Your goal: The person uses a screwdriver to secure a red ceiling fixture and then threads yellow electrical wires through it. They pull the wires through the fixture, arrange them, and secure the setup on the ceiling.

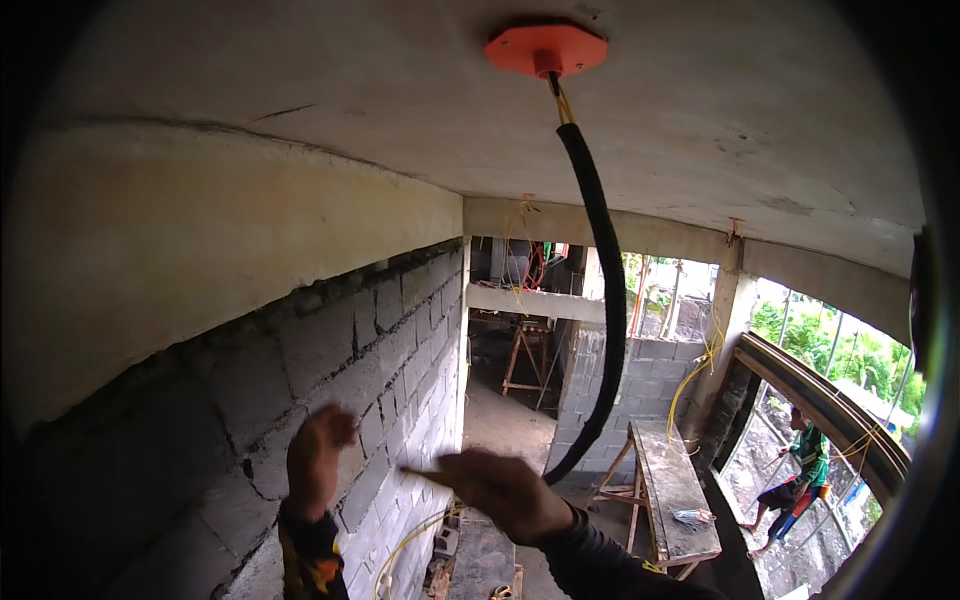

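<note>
From an orange octagonal ceiling plate (547, 50), yellow wires (564, 104) run down into a black flexible conduit (606, 262). The conduit curves down to my right hand (505, 492), which is closed about its lower end. A thin tan tip juts out left of that hand; whether it is wire or a finger I cannot make out. To its left, my left hand (318, 460) is raised apart from the conduit, in front of the block wall. Its fingers look bent but are smeared by motion, and nothing shows clearly in them.
A grey block wall (330, 335) runs along the left. Below right stands a wooden trestle bench (680, 490). Another person (800, 475) in a green top is at the window opening on the right. More yellow wire (705, 362) hangs by a far column.
</note>
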`<action>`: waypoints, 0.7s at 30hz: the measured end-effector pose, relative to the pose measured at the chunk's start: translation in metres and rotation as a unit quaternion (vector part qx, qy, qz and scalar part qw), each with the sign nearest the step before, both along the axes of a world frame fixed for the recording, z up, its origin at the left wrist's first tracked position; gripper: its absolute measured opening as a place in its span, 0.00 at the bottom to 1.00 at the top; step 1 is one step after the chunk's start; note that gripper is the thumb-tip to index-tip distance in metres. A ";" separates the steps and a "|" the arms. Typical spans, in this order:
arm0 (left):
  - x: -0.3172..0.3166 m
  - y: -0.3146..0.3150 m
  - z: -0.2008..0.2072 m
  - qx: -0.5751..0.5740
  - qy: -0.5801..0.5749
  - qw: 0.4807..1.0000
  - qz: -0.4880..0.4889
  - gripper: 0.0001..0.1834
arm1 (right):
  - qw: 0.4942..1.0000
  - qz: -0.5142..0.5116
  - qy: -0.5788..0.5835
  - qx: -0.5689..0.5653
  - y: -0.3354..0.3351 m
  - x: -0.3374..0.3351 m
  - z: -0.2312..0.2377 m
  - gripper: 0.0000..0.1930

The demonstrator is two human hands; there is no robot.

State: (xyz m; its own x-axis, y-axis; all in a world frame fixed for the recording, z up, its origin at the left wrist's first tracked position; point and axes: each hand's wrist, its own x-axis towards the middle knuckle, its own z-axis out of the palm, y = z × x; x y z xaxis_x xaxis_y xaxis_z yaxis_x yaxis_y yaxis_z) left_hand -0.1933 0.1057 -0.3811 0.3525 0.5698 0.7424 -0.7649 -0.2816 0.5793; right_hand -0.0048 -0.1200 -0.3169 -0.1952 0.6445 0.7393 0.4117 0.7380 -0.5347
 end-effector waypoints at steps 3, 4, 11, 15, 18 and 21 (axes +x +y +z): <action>0.034 -0.024 0.112 0.131 -0.004 0.990 -0.061 0.36 | 0.960 -0.053 0.218 0.170 0.023 -0.015 0.032 0.21; 0.046 -0.038 0.147 0.166 0.008 0.985 -0.056 0.36 | 0.936 -0.107 0.225 0.250 0.033 -0.016 0.046 0.20; 0.100 -0.104 0.317 0.327 0.061 0.941 0.068 0.27 | 0.874 -0.213 0.162 0.406 0.064 0.003 0.133 0.20; 0.106 -0.110 0.343 0.330 0.043 0.940 0.075 0.24 | 0.850 -0.266 0.126 0.437 0.065 0.007 0.150 0.19; 0.107 -0.114 0.349 0.330 0.034 0.939 0.086 0.23 | 0.845 -0.247 0.128 0.456 0.063 0.009 0.154 0.19; 0.106 -0.117 0.351 0.331 0.025 0.938 0.097 0.23 | 0.852 -0.259 0.125 0.438 0.063 0.011 0.157 0.19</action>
